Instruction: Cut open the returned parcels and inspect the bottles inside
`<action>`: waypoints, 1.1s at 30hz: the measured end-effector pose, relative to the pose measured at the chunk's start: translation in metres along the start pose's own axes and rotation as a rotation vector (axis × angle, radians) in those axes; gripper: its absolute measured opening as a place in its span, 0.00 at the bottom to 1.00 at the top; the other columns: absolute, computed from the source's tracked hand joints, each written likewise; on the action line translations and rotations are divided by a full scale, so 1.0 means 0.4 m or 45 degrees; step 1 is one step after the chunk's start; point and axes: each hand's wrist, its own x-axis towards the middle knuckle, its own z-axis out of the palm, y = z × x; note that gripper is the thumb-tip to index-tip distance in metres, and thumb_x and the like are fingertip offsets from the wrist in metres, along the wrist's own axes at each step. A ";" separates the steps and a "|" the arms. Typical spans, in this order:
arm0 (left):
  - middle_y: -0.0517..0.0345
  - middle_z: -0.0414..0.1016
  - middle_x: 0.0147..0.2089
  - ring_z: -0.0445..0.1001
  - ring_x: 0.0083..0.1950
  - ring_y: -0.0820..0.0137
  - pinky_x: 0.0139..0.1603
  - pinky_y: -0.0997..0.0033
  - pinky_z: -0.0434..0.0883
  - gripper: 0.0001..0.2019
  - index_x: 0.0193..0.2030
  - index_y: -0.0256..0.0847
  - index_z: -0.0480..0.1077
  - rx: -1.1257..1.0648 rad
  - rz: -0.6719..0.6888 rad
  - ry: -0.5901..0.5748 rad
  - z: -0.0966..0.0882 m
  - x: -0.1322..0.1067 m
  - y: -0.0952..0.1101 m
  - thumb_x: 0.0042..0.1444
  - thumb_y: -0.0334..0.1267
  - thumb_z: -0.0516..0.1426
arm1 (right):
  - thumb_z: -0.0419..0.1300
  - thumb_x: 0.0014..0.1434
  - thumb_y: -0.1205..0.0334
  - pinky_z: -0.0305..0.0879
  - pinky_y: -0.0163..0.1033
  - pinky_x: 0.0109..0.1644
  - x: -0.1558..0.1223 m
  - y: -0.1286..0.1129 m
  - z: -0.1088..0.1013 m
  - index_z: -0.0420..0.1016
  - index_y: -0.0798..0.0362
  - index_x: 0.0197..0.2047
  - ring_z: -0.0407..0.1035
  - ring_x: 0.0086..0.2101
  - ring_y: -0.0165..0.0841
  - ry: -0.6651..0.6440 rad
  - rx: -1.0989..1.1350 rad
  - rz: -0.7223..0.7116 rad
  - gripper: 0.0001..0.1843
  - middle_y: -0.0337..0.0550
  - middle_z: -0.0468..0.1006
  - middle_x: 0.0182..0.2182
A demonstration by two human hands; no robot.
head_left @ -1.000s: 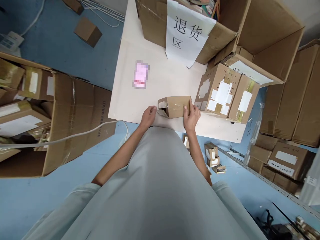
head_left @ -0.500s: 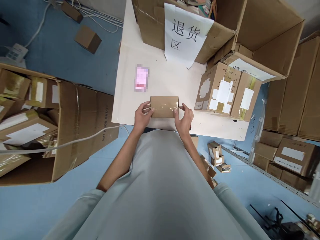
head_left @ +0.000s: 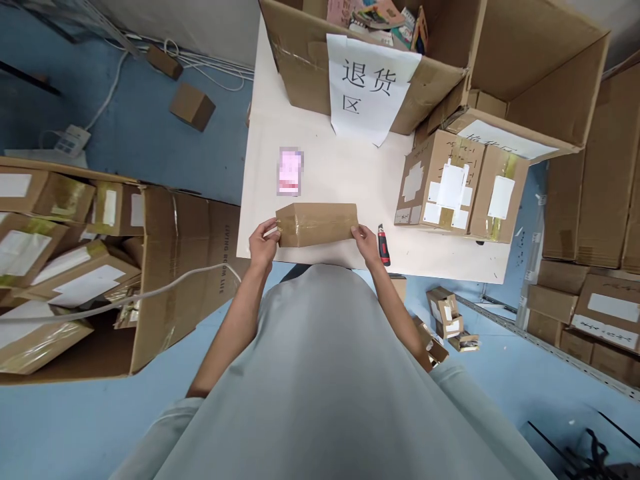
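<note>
A small brown cardboard box [head_left: 320, 225] lies lengthwise between my hands at the table's front edge, with shiny clear tape near its left end. My left hand [head_left: 263, 241] grips that left end between thumb and fingers. At the opposite end, the thumb and fingers of my right hand [head_left: 367, 245] pinch the corner. Just right of this hand lies a red and black box cutter [head_left: 383, 245] on the white table [head_left: 345, 170]. Beyond the box, toward the left, is a pink item [head_left: 290, 171], blurred out.
A large carton [head_left: 300, 73] with a paper sign and books inside stands at the back. Two taped boxes [head_left: 453, 183] sit on the right, below another open carton [head_left: 545, 73]. A big carton of parcels [head_left: 175, 267] stands left, a white cable [head_left: 185, 275] across it.
The box has turned and now shows a longer side, with my hands farther apart at its ends. The box cutter has come into fuller view beside my right hand. The whole view has shifted slightly.
</note>
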 end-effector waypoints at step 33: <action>0.53 0.89 0.46 0.84 0.52 0.55 0.61 0.59 0.75 0.17 0.36 0.45 0.81 0.448 -0.036 -0.144 0.172 -0.127 0.097 0.59 0.57 0.67 | 0.68 0.57 0.32 0.77 0.44 0.54 -0.115 -0.033 -0.109 0.71 0.44 0.30 0.83 0.45 0.43 0.518 -0.149 0.184 0.25 0.46 0.89 0.40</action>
